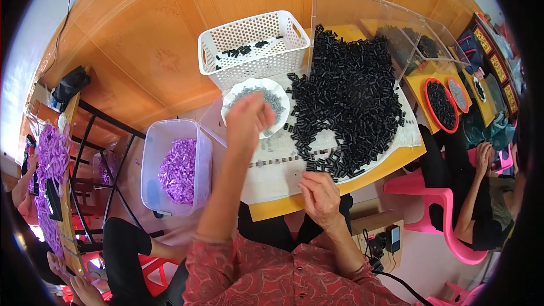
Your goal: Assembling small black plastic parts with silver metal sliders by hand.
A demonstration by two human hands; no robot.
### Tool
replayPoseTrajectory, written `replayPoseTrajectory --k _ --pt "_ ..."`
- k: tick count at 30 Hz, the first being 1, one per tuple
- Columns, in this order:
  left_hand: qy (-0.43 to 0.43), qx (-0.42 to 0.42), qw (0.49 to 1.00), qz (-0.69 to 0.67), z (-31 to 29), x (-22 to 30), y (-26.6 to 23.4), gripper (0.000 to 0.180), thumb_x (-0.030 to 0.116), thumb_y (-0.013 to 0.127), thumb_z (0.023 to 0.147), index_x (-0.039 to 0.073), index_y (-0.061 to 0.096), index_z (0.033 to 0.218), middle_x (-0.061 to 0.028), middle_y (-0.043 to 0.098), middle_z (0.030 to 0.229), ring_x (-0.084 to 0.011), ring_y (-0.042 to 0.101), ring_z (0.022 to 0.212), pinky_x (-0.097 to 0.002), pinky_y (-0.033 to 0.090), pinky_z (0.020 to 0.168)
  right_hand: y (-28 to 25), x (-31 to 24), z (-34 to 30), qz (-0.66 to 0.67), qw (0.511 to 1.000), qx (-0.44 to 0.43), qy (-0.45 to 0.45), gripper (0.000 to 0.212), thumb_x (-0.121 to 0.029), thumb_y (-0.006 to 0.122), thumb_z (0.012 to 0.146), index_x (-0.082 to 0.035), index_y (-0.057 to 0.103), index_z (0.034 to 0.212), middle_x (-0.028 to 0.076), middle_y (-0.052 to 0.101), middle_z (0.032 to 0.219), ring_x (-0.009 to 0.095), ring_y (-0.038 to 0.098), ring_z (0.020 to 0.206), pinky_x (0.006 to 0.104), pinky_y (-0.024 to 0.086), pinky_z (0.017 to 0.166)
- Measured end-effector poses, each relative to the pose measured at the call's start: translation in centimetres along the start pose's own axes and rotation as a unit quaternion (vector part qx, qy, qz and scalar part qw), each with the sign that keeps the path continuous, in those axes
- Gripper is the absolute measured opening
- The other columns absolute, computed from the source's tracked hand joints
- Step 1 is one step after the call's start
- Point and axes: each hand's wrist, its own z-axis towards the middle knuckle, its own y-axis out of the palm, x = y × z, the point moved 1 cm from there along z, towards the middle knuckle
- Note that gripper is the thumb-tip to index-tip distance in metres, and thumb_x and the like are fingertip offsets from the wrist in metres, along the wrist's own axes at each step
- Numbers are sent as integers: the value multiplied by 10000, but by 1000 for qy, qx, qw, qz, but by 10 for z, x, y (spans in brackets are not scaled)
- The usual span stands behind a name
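Note:
My left hand [248, 118] hovers over a white scalloped plate [231, 93] that holds many small clear-grey pieces [275, 101]. Motion smears its fingers, so whether anything is in them cannot be seen. My right hand [321, 199] is at the table's front edge, with its thumb and fingers pressed together. What they pinch, if anything, I cannot make out. Just beyond that hand, a large heap of short black tube-like pieces [357, 99] spreads over the white cloth [266, 184]. A few clear pieces lie loose on the cloth below the plate.
Behind the plate stands a white perforated basket [255, 68] with a few black pieces inside. A clear plastic bin [368, 3] lies tipped behind the heap. At left, a clear tub [148, 161] holds purple pieces [180, 171]. Other people sit on both sides; a pink chair [436, 204] is at right.

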Motion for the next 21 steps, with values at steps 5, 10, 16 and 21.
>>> replayPoseTrajectory --k 5,10,16,21 --pt "62 18 997 -30 89 47 5 209 148 572 928 -52 565 987 -113 605 797 -202 622 699 -322 545 629 0 -3 -10 12 999 -44 28 187 76 698 705 29 614 865 143 623 910 300 617 777 357 512 664" --pt "66 20 997 -36 96 53 -1 279 148 591 924 -84 518 1061 -169 592 951 -260 629 821 -387 572 715 -8 3 -8 -28 999 -37 27 163 62 696 713 21 621 852 135 627 900 301 610 759 359 502 652" --pt "36 32 998 -42 33 6 -9 257 113 607 906 -71 547 1076 -182 629 967 -228 645 769 -328 562 659 -17 34 -6 -130 983 59 114 179 61 691 733 6 627 890 134 622 885 308 608 768 367 497 657" --pt "-28 64 998 5 -52 -32 -7 225 88 563 930 -29 590 1120 -135 672 920 -173 643 694 -288 549 640 -11 40 12 -203 968 31 142 231 16 683 739 -9 639 965 109 595 930 299 572 866 394 448 750"
